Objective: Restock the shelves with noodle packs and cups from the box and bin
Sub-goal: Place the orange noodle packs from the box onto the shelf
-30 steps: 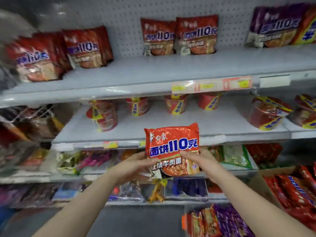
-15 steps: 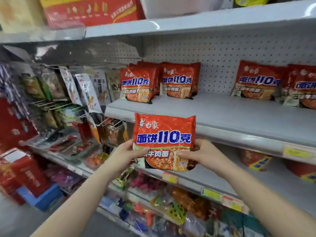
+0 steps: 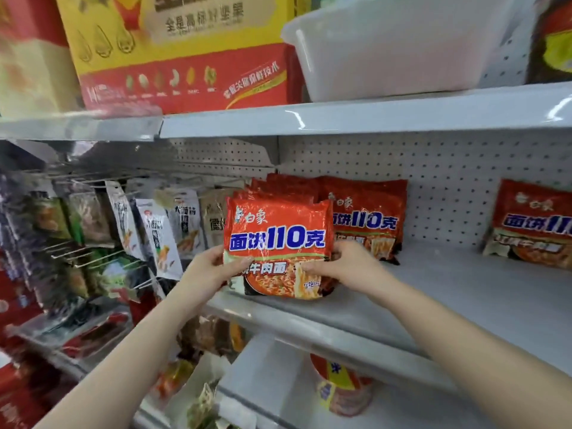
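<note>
At the left of the frame, pale snack packets (image 3: 161,236) hang from wire hooks. Just right of them, the left hand (image 3: 213,267) pinches the lower left edge of a glossy orange-red plastic noodle pack with blue lettering (image 3: 277,243), thumb on its front. The pack stands upright at centre frame, its bottom at the front part of the grey metal shelf (image 3: 464,292), directly before a row of matching noodle packs (image 3: 368,218). The right hand (image 3: 343,264) pinches the lower right edge. At far right leans another matching pack (image 3: 532,224). In the upper frame, a white plastic bin (image 3: 399,48) sits on the shelf above.
</note>
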{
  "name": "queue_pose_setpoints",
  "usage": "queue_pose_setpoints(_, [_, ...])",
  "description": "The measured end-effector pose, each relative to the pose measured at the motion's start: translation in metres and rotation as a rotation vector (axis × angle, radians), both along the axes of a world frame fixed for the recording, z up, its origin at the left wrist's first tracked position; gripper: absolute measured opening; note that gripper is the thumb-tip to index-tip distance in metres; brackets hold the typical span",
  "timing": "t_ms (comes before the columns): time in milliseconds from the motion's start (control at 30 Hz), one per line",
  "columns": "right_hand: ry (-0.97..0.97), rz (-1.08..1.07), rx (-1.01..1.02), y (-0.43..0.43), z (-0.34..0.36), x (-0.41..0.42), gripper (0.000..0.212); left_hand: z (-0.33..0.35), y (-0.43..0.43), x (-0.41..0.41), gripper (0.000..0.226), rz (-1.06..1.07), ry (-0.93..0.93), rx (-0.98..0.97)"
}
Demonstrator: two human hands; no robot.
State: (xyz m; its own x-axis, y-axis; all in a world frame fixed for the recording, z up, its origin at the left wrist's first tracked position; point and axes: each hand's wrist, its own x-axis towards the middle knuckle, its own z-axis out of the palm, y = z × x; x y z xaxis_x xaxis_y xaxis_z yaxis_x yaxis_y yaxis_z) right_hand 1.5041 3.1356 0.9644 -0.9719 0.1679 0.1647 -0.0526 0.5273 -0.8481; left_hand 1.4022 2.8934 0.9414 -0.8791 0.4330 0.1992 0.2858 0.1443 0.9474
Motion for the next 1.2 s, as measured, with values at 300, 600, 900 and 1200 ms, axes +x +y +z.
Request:
queue_pose_setpoints(300, [0.023, -0.137, 0.213, -0.021, 0.001, -0.068, 0.041, -0.003, -0.002, -0.104, 0.027, -0.084, 0.068, -0.067])
queue_pose_setpoints(600, [-0.186, -0.359, 0.470, -0.039, -0.004, -0.068, 0.043, -0.013, -0.014, -0.147, 0.045, -0.167, 0.189, -0.242])
queue_pose_setpoints(900, [-0.161, -0.576, 0.462, -0.064, -0.017, -0.046, 0.065, 0.002, -0.023, -0.158, 0.116, -0.225, 0.181, -0.160])
queue_pose_setpoints(1200, [-0.099, -0.771, 0.449, -0.065, -0.018, 0.026, 0.083, 0.025, 0.013, -0.067, 0.080, 0.041, 0.707, 0.122])
